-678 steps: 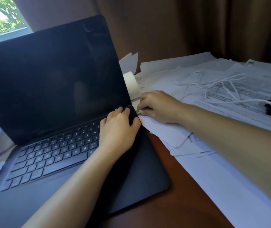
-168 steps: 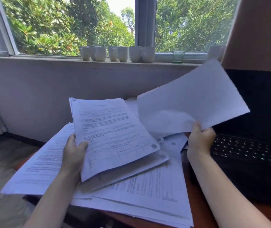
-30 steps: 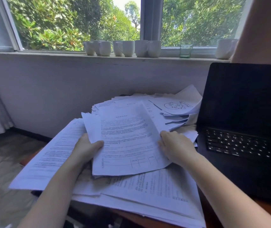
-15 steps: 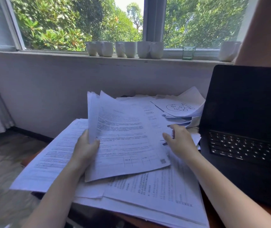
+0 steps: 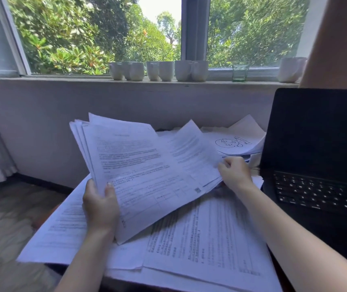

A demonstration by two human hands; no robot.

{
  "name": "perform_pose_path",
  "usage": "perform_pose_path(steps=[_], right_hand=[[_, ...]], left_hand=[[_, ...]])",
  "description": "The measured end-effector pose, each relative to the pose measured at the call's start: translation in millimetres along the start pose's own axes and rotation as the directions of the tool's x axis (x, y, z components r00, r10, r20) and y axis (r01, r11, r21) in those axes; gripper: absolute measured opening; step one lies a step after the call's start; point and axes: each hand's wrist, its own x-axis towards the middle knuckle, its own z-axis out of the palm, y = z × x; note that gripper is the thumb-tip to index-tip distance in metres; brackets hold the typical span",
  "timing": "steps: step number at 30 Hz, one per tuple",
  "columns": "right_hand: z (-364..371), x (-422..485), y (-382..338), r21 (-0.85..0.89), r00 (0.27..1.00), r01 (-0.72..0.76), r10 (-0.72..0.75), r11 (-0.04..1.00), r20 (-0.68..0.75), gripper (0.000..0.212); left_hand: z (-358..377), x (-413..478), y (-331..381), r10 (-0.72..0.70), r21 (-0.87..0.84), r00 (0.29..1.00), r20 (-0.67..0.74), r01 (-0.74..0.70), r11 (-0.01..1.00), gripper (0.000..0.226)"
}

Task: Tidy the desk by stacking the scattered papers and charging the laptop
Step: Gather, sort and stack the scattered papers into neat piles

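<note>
My left hand (image 5: pixel 101 207) grips a sheaf of printed papers (image 5: pixel 138 169) by its lower left edge and holds it tilted up off the desk. To its right, my right hand (image 5: pixel 234 172) pinches the edge of a further printed sheet (image 5: pixel 191 148) and lifts it beside the sheaf. More loose papers (image 5: pixel 206 239) lie spread flat underneath. A sheet with a cartoon drawing (image 5: pixel 231 143) tops a small pile at the back. The black laptop (image 5: pixel 319 148) stands open at the right, screen dark. No charging cable shows.
Several white cups (image 5: pixel 160 70) and a green glass (image 5: pixel 240 72) stand on the window sill (image 5: pixel 63 77) behind the desk. One more white cup (image 5: pixel 290 69) sits at the sill's right end. The papers overhang the desk's left edge above the floor (image 5: pixel 2 224).
My left hand has raised the sheaf higher and more upright. My right hand has gone from lying on the papers to pinching a further sheet and lifting it.
</note>
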Motion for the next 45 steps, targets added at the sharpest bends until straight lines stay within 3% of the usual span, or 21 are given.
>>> perform_pose_path(steps=[3, 7, 11, 13, 15, 17, 20, 24, 27, 30, 33, 38, 42, 45], right_hand=[[-14.9, -5.0, 8.8, -0.007, 0.96, 0.141, -0.139, 0.99, -0.242, 0.043], [-30.6, -2.9, 25.6, 0.028, 0.883, 0.221, -0.188, 0.975, -0.43, 0.041], [-42.8, -9.3, 33.6, -0.086, 0.891, 0.15, -0.172, 0.985, -0.42, 0.041], [-46.0, -14.1, 36.5, -0.195, 0.898, 0.069, -0.146, 0.978, -0.415, 0.038], [-50.0, -16.1, 37.7, -0.225, 0.877, 0.082, -0.177, 0.971, -0.447, 0.032], [-52.5, -15.5, 36.1, -0.148, 0.854, 0.127, -0.184, 0.981, -0.487, 0.03], [-57.3, -13.3, 34.2, 0.054, 0.778, 0.241, -0.16, 0.969, -0.607, 0.044], [-62.2, -12.0, 30.3, 0.305, 0.754, 0.217, 0.04, 0.927, -0.655, 0.046], [-61.9, -12.4, 25.3, 0.484, 0.804, 0.217, 0.125, 0.848, -0.581, 0.041], [-52.1, -17.1, 13.2, 0.653, 0.911, 0.119, 0.179, 0.748, -0.371, 0.03], [-29.8, -28.0, 2.0, 0.646, 0.972, 0.03, 0.128, 0.762, -0.197, 0.031], [5.9, -51.8, -11.6, 0.485, 0.995, -0.078, 0.036, 0.871, 0.096, 0.022], [12.8, -58.4, -13.1, 0.122, 0.967, 0.129, -0.152, 0.984, 0.206, 0.021], [7.9, -58.6, -13.7, -0.076, 0.942, 0.261, -0.237, 0.962, 0.237, 0.025]], left_hand=[[0.2, 1.9, -2.0, -0.043, -0.041, 0.999, -0.007, 0.043, 0.998, 0.008], [0.9, 3.5, -4.9, -0.075, -0.047, 0.997, -0.007, 0.074, 0.996, 0.007], [0.2, 2.8, -5.4, -0.082, -0.022, 0.997, 0.006, 0.082, 0.996, 0.006], [0.0, 2.8, -6.1, -0.086, -0.016, 0.996, 0.033, 0.087, 0.996, 0.014], [-0.4, 2.4, -6.3, -0.086, -0.001, 0.994, 0.065, 0.086, 0.996, 0.019], [-1.2, 1.8, -6.3, -0.076, 0.022, 0.992, 0.102, 0.074, 0.997, 0.019], [-1.4, 1.0, -7.7, -0.05, 0.068, 0.986, 0.159, 0.04, 0.997, 0.02], [-0.1, 2.4, -9.1, -0.053, 0.124, 0.981, 0.187, 0.03, 0.992, 0.019], [1.8, 4.2, -11.1, -0.059, 0.164, 0.98, 0.192, 0.027, 0.986, 0.022], [3.4, 6.6, -14.2, -0.105, 0.202, 0.975, 0.196, 0.065, 0.977, 0.02], [4.7, 6.9, -11.6, -0.143, 0.211, 0.969, 0.199, 0.1, 0.972, 0.019], [1.7, 11.2, -5.2, -0.284, 0.164, 0.927, 0.245, 0.249, 0.954, 0.048], [-2.1, 14.8, 3.3, -0.31, 0.194, 0.885, 0.346, 0.255, 0.947, 0.034], [-4.5, 12.5, 6.3, -0.243, 0.279, 0.876, 0.417, 0.131, 0.951, 0.022]])
